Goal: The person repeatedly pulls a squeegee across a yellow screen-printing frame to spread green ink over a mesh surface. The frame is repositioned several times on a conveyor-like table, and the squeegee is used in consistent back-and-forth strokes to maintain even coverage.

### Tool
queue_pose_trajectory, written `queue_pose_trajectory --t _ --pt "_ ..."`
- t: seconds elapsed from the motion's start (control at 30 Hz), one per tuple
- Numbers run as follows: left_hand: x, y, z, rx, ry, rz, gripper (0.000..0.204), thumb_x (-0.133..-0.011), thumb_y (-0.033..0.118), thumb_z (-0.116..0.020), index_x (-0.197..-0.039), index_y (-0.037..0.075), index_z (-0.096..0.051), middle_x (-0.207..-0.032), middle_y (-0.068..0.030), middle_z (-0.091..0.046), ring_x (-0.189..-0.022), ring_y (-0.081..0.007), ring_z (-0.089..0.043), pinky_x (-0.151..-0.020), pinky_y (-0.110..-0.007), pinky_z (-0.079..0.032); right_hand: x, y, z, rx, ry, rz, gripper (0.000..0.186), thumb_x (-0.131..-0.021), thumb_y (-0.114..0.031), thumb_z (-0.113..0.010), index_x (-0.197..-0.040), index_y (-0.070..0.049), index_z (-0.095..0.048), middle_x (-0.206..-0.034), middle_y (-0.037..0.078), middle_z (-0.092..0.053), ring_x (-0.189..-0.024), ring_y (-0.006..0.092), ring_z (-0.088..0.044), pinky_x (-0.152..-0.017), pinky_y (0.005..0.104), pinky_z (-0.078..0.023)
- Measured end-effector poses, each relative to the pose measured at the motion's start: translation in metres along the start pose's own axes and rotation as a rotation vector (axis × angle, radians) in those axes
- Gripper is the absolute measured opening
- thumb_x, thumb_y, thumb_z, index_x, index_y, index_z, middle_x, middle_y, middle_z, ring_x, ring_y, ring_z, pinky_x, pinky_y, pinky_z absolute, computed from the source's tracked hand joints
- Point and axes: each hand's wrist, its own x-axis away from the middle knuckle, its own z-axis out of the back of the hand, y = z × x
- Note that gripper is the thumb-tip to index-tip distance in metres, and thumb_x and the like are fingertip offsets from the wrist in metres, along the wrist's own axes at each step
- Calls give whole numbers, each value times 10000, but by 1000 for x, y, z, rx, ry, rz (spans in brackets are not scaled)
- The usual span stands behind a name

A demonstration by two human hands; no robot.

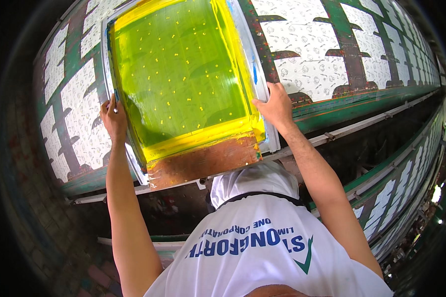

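A screen printing frame (260,84) with pale metal sides and a green, yellow-bordered mesh lies over the long printing table, with small yellow specks across its mesh. A brown board (200,161) spans its near end, stained with paint. My left hand (114,119) grips the frame's left side, fingers curled on the rail. On the opposite side, my right hand (275,106) is closed on the right rail, its thumb lying toward the yellow border. The table surface beneath the frame is mostly hidden by it.
White patterned cut pieces (297,62) lie in rows on the green table (327,116), left and right of the frame. A metal rail (362,119) runs along the table's near edge. Another table (391,188) with white pieces stands behind me at the right. My white shirt fills the lower middle.
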Motion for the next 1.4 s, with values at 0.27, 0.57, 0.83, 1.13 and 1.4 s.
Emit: queue_pose_trajectory --t 0.27,0.57,0.83,1.13,1.4 --pt "2 -9 -8 8 33 34 403 -1029 286 -728 -1419 187 -728 -1337 -162 -670 -1220 -326 -642 -1018 -419 -544 -4 -11 14 -14 77 11 401 -753 -239 -802 -1073 -45 -658 -1032 153 -653 -935 394 -696 -806 506 -577" --pt "-23 -7 -6 188 -63 120 358 -1025 183 -738 -1361 59 -745 -1270 -188 -716 -1115 -338 -670 -986 -423 -543 -3 -5 54 -75 24 152 444 -745 -214 -805 -1084 -11 -602 -996 154 -586 -855 375 -677 -737 497 -584" --pt "-82 108 0 90 91 -193 364 -990 149 -750 -1345 70 -757 -1197 -180 -711 -1070 -319 -677 -923 -404 -558 -40 69 104 -128 117 100 431 -739 -236 -804 -1070 -37 -613 -1000 157 -610 -863 389 -671 -754 516 -565" --pt "-17 333 -66 348 122 -17 357 -983 142 -765 -1337 101 -773 -1141 -165 -669 -1029 -253 -639 -868 -368 -562 -105 263 226 -13 154 156 455 -742 -251 -821 -1096 -35 -634 -1048 150 -639 -933 374 -699 -800 508 -583" --pt "33 441 -89 175 182 -54 395 -962 183 -783 -1353 134 -759 -1173 -149 -643 -1131 -328 -601 -983 -444 -501 -108 367 264 16 118 117 478 -771 -183 -845 -1172 -23 -641 -1053 126 -636 -924 308 -679 -789 432 -569"
